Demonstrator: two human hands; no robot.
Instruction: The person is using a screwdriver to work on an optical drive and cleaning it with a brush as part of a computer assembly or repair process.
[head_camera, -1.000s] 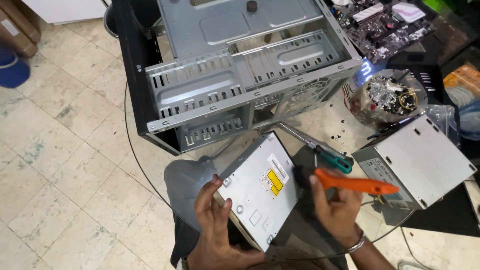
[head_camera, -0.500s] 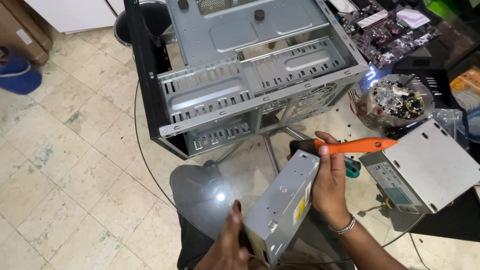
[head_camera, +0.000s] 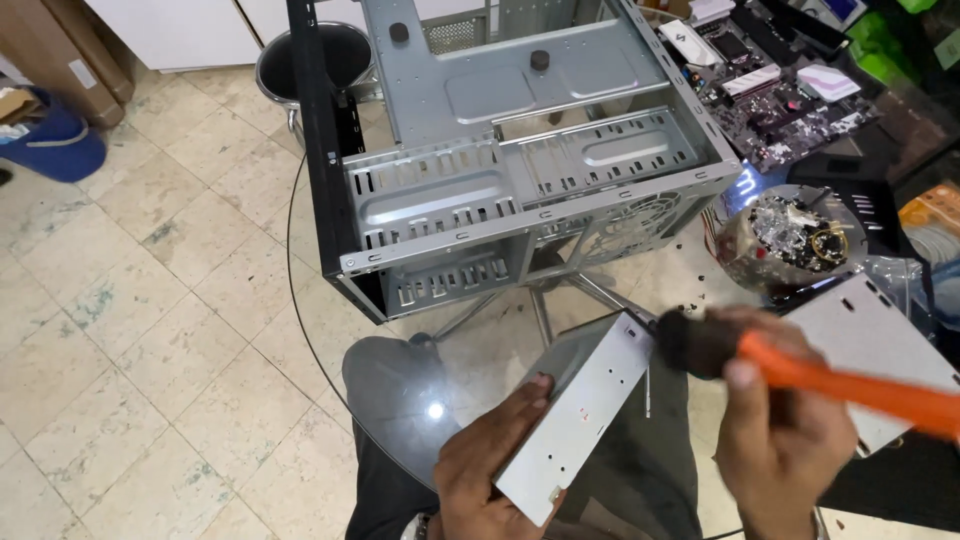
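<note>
Optical drive (head_camera: 580, 415) was the item in hand, though I log the scene from the largest item down. The grey computer case (head_camera: 500, 160) lay stripped and open on the round glass table (head_camera: 330, 300), its drive bays empty. A motherboard (head_camera: 770, 90) sat at the far right, a clear bowl of loose hardware (head_camera: 795, 235) nearer, and a flat metal unit (head_camera: 880, 350) just right of my hands.

The drive had turned since a second earlier: its labelled broad face then looked up at me, whereas now it stood on edge, the perforated side panel uppermost. I judge that this brought the side screw holes within reach.

My left hand (head_camera: 490, 465) gripped the drive from below, fingers closed round its lower edge, thumb pressed on the panel. My right hand (head_camera: 775, 440) was clenched on the orange-handled screwdriver (head_camera: 800, 375), which had come up to the drive's upper corner; its tip was blurred.
</note>
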